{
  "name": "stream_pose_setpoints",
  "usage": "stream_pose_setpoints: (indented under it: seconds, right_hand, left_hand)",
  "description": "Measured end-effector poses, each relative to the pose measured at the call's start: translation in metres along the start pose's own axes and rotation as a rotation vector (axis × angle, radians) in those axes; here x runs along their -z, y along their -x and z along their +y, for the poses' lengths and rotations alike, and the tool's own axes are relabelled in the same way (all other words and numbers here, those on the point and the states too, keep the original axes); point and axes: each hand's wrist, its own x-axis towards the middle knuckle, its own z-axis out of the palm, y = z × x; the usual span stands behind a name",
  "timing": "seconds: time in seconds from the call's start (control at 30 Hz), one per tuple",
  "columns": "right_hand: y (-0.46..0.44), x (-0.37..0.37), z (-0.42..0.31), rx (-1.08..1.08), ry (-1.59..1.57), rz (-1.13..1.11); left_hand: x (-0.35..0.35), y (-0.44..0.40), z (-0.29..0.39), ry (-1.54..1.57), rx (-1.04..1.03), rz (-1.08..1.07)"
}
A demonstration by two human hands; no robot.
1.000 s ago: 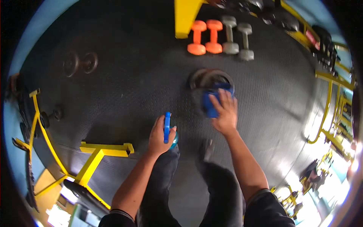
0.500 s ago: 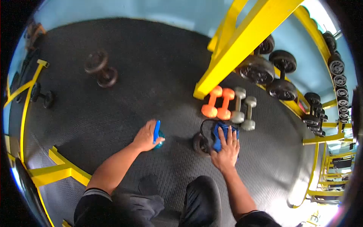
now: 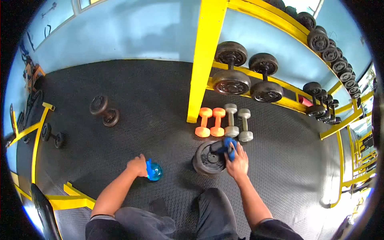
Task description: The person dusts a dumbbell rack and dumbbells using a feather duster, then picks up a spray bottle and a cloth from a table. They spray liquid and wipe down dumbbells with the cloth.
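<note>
My left hand [image 3: 138, 165] is wrapped round the blue top of a spray bottle [image 3: 155, 171] with a teal, see-through body, low over the black floor. My right hand [image 3: 238, 162] grips a blue cloth [image 3: 229, 145] at the handle of a large dark dumbbell [image 3: 209, 158]. One round plate of that dumbbell faces up; its other end is hidden by the cloth and hand. Just behind it, two orange dumbbells [image 3: 217, 122] and two grey dumbbells [image 3: 245, 125] stand in a row on the floor.
A yellow rack [image 3: 205, 60] holding several black dumbbells [image 3: 266, 90] rises behind the row and runs right. Another dark dumbbell [image 3: 105, 111] lies on the floor at the left, with a smaller one [image 3: 52, 135] farther left. Yellow frame legs [image 3: 74, 200] are at the lower left.
The view has tilted up, showing more wall and rack. The cloth has gone from the dumbbell's right side to its handle, with my right hand. The bottle's teal body now shows more.
</note>
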Motion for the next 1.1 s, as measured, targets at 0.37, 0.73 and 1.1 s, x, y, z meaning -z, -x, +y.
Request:
stream_pose_setpoints:
  seconds: [0.37, 0.73, 1.1]
  right_hand:
    - [0.104, -0.013, -0.047, 0.559, -0.135, -0.61]
    - [0.08, -0.032, -0.056, -0.503, -0.73, 0.23]
    - [-0.096, 0.001, -0.018, -0.206, -0.444, -0.693]
  left_hand:
    - [0.115, 0.097, 0.143, 0.354, -0.538, 0.271]
    - [0.081, 0.045, 0.204, 0.212, -0.604, 0.307]
    - [0.077, 0.056, 0.22, 0.128, -0.487, 0.286]
